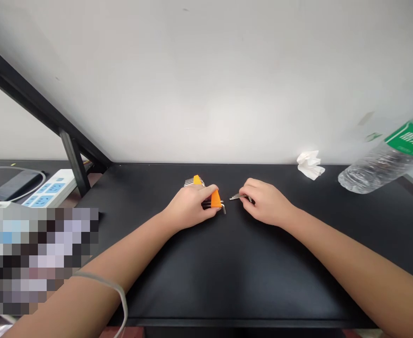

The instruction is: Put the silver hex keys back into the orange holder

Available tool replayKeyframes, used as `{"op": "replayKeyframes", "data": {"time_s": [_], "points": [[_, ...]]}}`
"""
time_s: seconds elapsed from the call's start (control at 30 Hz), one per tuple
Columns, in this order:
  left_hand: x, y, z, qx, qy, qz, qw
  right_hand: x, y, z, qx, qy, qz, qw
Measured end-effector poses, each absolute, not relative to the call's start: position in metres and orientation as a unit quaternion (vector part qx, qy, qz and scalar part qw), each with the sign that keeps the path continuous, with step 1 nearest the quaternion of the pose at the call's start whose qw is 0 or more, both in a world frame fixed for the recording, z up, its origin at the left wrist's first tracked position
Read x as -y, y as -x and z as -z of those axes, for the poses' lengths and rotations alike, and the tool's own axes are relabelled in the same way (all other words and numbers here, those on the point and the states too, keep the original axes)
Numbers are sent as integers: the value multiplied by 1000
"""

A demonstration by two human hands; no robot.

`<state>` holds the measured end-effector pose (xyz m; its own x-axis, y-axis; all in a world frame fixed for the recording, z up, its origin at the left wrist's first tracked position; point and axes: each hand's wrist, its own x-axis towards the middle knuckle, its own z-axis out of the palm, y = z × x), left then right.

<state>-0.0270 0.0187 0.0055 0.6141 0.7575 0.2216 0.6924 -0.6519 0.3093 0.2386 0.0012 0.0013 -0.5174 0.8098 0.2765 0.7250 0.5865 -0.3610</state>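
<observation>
My left hand is closed around an orange hex key holder, low over the black table. Several metal hex keys stick out of the holder at its far left end, and a bent one shows at its right end. To the right, my right hand pinches a few thin metal hex keys, whose tips point left toward the holder. A small gap separates these tips from the holder. My fingers hide part of the holder and most of the loose keys.
A crumpled white tissue lies near the wall. At right, a clear plastic bottle with a green label leans over on its side. Left of a black metal frame are a white power strip and a phone. A pale cable crosses by my left forearm.
</observation>
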Motion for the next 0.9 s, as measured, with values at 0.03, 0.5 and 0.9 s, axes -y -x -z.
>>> {"op": "replayKeyframes", "data": {"time_s": [0.03, 0.5, 0.9], "points": [[-20, 27, -5, -413, -891, -161, 100, -4, -242, -1, 876, 441, -74, 179], [-20, 26, -8, -429, -882, -140, 136, 3, -233, -6, 856, 488, -116, 122], [-17, 26, -5, -405, -884, -177, 155, 8, -231, 1, 902, 396, -52, 162]]}}
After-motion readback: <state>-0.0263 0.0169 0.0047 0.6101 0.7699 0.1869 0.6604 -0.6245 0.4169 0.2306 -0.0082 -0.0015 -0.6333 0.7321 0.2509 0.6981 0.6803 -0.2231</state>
